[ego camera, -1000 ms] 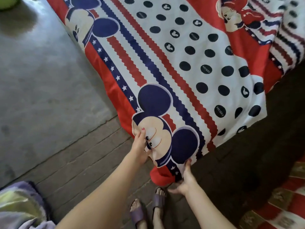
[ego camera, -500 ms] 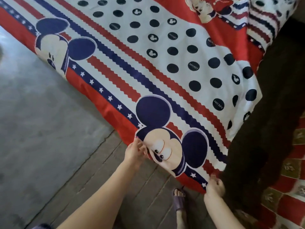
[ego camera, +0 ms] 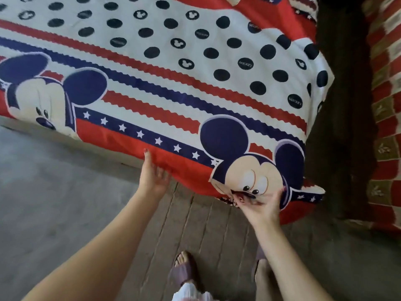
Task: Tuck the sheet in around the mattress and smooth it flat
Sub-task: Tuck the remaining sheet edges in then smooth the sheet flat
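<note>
Head view: looked down on the near edge and corner of a bed, with both bare arms reaching in from 6 o'clock.
Sheet [ego camera: 173, 83]: red, white and navy, printed with dark dots, wavy stripes, a star band and cartoon mouse heads; it covered the bed top from 9 o'clock across to 2 o'clock, and its red border hung over the near side.
Sheet corner: hung loose at 4 o'clock, draped past the bed corner toward the floor.
Left hand [ego camera: 153, 173]: at the centre of the frame, just below the red border; thumb lay on top of the fabric, fingers curled under the hem, pinching the edge between them.
Right hand [ego camera: 259, 203]: at 4 o'clock from centre, palm turned up beneath the printed mouse head near the corner; fingers curled around the lower hem, gripping the fabric.
Hand spacing: the two hands were apart along the same hanging edge, with a stretch of red border between them.
Mattress: hidden under the fabric; its edge could not be told.
Floor [ego camera: 54, 203]: grey concrete at 8 o'clock, wooden planks at 6 o'clock.
Sandalled foot [ego camera: 184, 266]: on the planks at 6 o'clock, in a purple slide.
Patterned rug [ego camera: 384, 105]: red and olive, at 3 o'clock, beyond a dark gap beside the bed.
</note>
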